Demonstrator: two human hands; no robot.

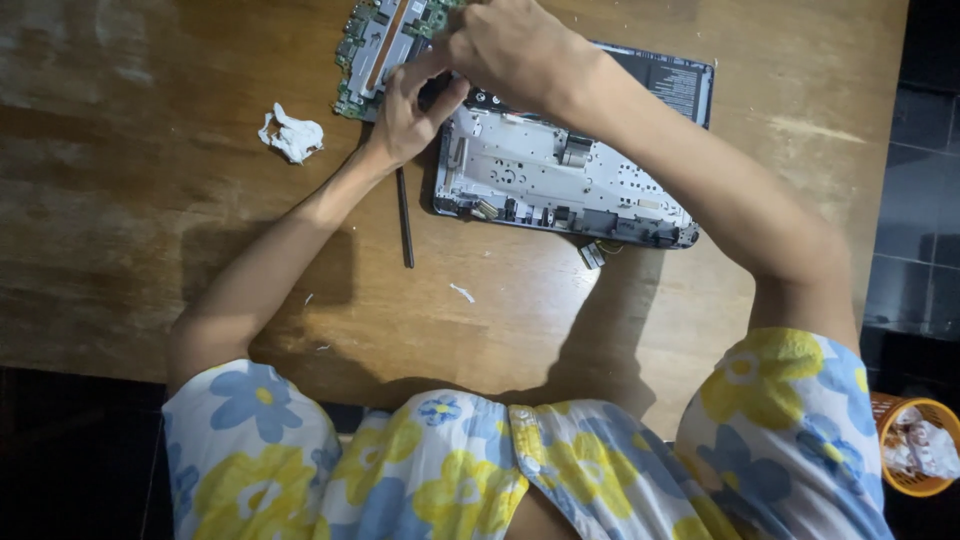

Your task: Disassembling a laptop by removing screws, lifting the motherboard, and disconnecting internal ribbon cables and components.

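Near the surface's point(150, 250) far edge lies a crumpled tissue point(293, 134). Our left hand point(410, 110) fingers pinch the green circuit board point(385, 45), already lifted from the opened laptop shell point(560, 185); right hand point(510, 50) fingers curl there, grip unclear.

Warm, fairly dim indoor light falls from above onto the wooden desk point(150, 230), leaving a pale sheen along its far left and right parts. Soft dark shadows of the arms and head lie on the wood near the person. The floor beyond the desk edges sinks into near black. Focus is even and moderately sharp; the right hand point(515, 50) at the top edge looks slightly smeared.
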